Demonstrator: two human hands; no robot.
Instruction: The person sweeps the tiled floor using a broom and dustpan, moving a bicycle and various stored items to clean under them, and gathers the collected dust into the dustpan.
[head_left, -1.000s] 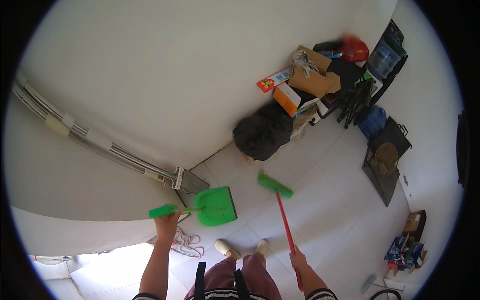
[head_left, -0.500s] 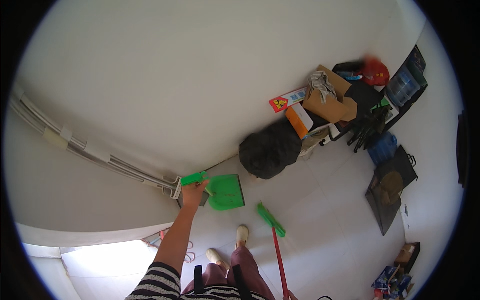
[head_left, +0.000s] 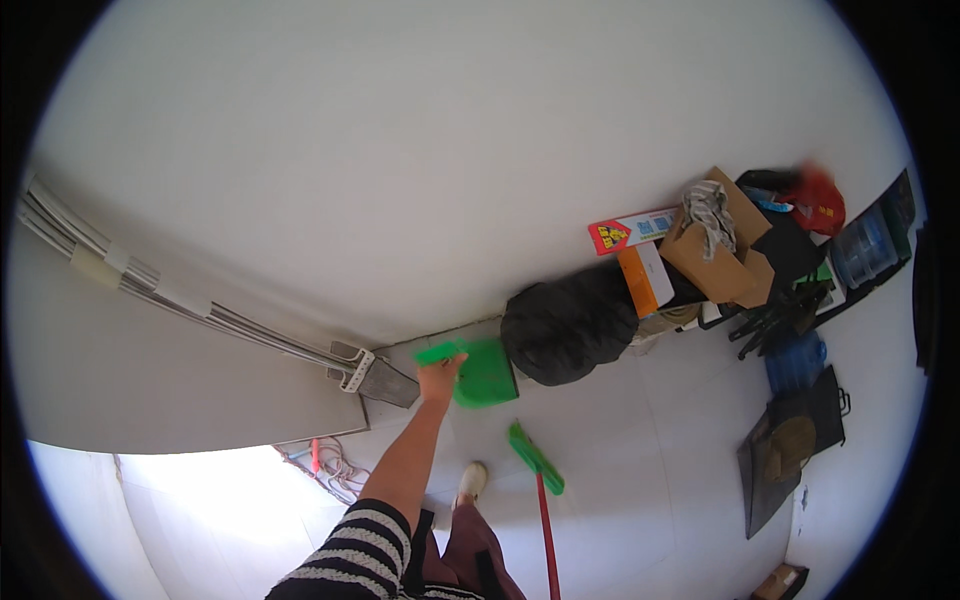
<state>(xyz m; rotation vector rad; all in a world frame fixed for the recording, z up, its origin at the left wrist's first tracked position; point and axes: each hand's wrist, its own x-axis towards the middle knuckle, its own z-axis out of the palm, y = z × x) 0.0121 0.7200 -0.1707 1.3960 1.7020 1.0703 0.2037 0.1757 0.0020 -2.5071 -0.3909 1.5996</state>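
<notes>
My left hand [head_left: 438,380] is closed around the green upright handle [head_left: 440,352] of a dustpan. The dustpan's green tray [head_left: 490,375] is at floor level just right of the hand, close to a black bag. To the right of my feet, a broom's green head [head_left: 537,458] rests on the pale floor. Its red stick [head_left: 547,545] runs down out of the lower edge. My right hand is out of view.
A black bag [head_left: 565,325] sits against the wall, beside an orange-and-white box [head_left: 645,280] and an open cardboard box [head_left: 715,260]. Flat mops [head_left: 385,382] lean at left. Coiled cord [head_left: 345,470] lies below them. A black long-handled dustpan [head_left: 775,490] stands right.
My left hand and the green dustpan have moved right, nearer the black bag. The view has shifted, and my right hand's edge at the bottom has left the picture.
</notes>
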